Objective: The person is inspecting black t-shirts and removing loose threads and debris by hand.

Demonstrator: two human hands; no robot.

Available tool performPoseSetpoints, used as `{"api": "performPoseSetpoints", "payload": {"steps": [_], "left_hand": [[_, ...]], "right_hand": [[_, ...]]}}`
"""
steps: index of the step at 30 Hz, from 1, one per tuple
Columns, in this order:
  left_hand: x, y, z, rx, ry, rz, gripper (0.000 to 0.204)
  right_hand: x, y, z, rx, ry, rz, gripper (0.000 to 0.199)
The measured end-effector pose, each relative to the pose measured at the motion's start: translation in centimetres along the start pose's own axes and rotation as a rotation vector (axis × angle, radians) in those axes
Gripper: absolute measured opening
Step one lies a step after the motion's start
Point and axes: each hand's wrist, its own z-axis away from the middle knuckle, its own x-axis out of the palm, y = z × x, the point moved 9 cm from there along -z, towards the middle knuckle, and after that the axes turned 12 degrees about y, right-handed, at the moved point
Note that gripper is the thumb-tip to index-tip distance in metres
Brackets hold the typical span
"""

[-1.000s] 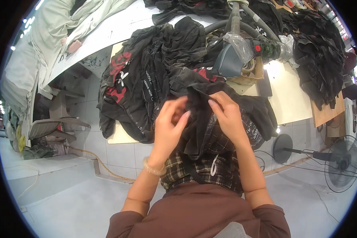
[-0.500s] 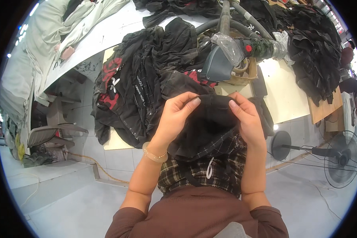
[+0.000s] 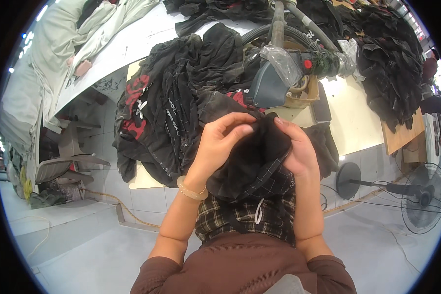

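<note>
Over my lap hangs a black garment [image 3: 252,169], its cloth gathered between my hands and its lower edge marked with a white grid pattern. My left hand [image 3: 225,142], with a bracelet at the wrist, pinches the upper edge of the garment between thumb and fingers. On the other side my right hand [image 3: 299,149] grips the same edge, thumb on top and the fingers hidden behind cloth. The fabric bunches into a fold between them. Just beyond, a grey suction nozzle [image 3: 269,85] points down over the table.
Black garments with red and white prints [image 3: 169,98] are heaped at left on the cream table [image 3: 350,112]. More dark clothing [image 3: 389,73] hangs at right. Behind the nozzle stands a cardboard box [image 3: 304,100]. A standing fan [image 3: 424,193] is at right, a chair [image 3: 66,166] at left.
My hands have come closer together, the right one shifting left. The garment's upper edge, stretched before, is now bunched and folded between them.
</note>
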Motion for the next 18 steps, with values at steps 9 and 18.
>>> {"api": "performPoseSetpoints", "payload": {"steps": [9, 18], "left_hand": [[-0.9, 1.4, -1.0, 0.245, 0.107, -0.23, 0.011], [-1.1, 0.6, -1.3, 0.124, 0.153, -0.047, 0.009]], "right_hand": [[1.6, 0.0, 0.3, -0.023, -0.029, -0.044, 0.027], [1.1, 1.0, 0.1, 0.004, 0.081, -0.153, 0.025]]}}
